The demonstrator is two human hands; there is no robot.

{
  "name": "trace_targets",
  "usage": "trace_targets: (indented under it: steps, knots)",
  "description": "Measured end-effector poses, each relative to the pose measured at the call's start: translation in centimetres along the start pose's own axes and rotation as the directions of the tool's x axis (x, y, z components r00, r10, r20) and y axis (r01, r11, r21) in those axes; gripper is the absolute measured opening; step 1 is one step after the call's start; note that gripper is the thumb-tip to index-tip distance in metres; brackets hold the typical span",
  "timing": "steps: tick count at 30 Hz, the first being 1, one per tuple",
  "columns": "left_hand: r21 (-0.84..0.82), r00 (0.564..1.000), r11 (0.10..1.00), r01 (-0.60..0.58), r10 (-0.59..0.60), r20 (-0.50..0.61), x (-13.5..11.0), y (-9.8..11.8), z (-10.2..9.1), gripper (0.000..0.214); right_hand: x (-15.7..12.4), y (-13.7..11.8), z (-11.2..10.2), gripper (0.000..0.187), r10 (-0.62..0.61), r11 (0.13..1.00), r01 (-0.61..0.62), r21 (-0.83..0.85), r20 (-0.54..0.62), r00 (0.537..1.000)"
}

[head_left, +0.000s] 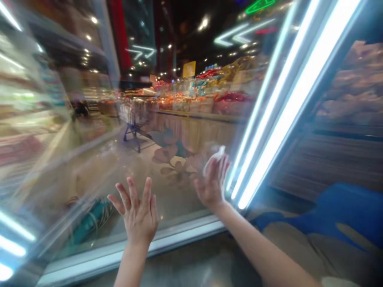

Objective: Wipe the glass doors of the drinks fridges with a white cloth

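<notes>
A large glass pane stands before me, set in a pale frame along its lower edge. My left hand is open with fingers spread, close to the pane; whether it touches the glass I cannot tell. Farther right and slightly higher, my right hand has a crumpled white wiping cloth under its fingers, against the glass. Motion blur hides exactly how the fingers grip it, and it could be paper. Flower-like decals show on the pane between and above both hands.
Bright light tubes slant down just right of my right hand. Through the glass appear a shopping cart and heaped packaged goods. Blurred shelves run along the left. Something blue lies low on the right.
</notes>
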State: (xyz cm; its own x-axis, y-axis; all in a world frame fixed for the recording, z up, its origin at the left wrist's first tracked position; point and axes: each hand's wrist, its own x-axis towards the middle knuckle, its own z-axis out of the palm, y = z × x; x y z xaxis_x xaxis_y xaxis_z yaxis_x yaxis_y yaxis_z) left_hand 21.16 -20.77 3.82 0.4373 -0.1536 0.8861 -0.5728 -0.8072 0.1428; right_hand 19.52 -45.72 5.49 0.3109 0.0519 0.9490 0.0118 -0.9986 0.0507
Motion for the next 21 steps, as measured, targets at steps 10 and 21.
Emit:
trace_targets:
  steps: [10, 21]
  knots:
    - [0.06, 0.994, 0.995, -0.074, 0.069, 0.083, -0.1, 1.3, 1.5, 0.083, -2.9, 3.0, 0.6, 0.092, 0.165, 0.986, -0.165, -0.025, 0.002, 0.986]
    - [0.108, 0.999, 0.993, -0.04, 0.037, 0.036, 0.2, 1.8, 2.4, 0.087, -0.8, 3.4, -0.3, 0.085, 0.274, 0.962, -0.274, 0.018, -0.04, 0.961]
